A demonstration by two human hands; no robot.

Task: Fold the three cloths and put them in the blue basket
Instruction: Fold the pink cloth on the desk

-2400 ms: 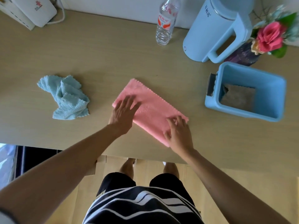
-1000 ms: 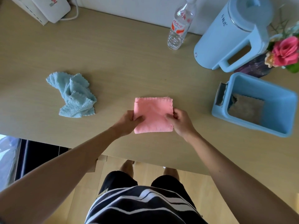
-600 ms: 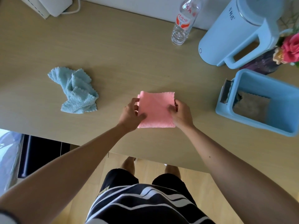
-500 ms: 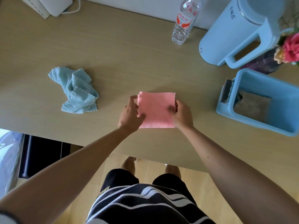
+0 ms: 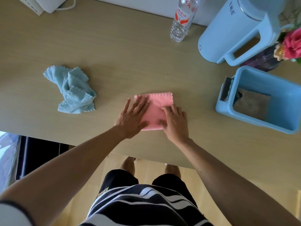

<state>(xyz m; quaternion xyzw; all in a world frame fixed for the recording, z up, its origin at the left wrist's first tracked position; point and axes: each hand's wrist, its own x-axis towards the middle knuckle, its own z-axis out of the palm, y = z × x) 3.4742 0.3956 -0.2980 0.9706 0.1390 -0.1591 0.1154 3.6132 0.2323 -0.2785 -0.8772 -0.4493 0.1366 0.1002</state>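
A pink cloth [image 5: 157, 110], folded into a small square, lies on the wooden table near its front edge. My left hand [image 5: 132, 117] rests flat on its left part with fingers spread. My right hand [image 5: 175, 123] presses flat on its right part. A light blue cloth [image 5: 73, 92] sits crumpled to the left, apart from both hands. The blue basket [image 5: 286, 101] stands at the right and holds a folded brown cloth [image 5: 251, 103].
At the back stand a plastic water bottle [image 5: 182, 20], a large light blue jug [image 5: 236, 30] and a vase with pink flowers [image 5: 291, 44]. A white device [image 5: 47, 4] sits at the back left corner. The table's front edge [image 5: 97, 149] runs just under my wrists.
Both hands let go of the pink cloth's side edges and now lie flat on top of it. The cloth went from a long strip to a small square.
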